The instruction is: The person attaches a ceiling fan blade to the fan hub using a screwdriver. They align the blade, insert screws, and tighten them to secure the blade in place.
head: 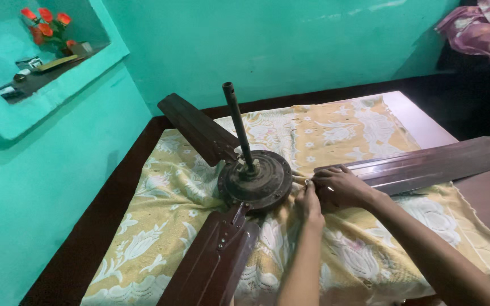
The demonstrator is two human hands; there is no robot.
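Nearest me, my left hand (308, 203) is pinching a small fastener while my right hand (341, 186) is pressing the fan blade (426, 164) flat beside the motor (255, 180); aligning comes next, I reckon.

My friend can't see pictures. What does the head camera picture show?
Two hands, the left hand and right hand, touch the inner end of a brown fan blade beside the ceiling fan's round motor. The fan lies on a yellow flowered cloth.
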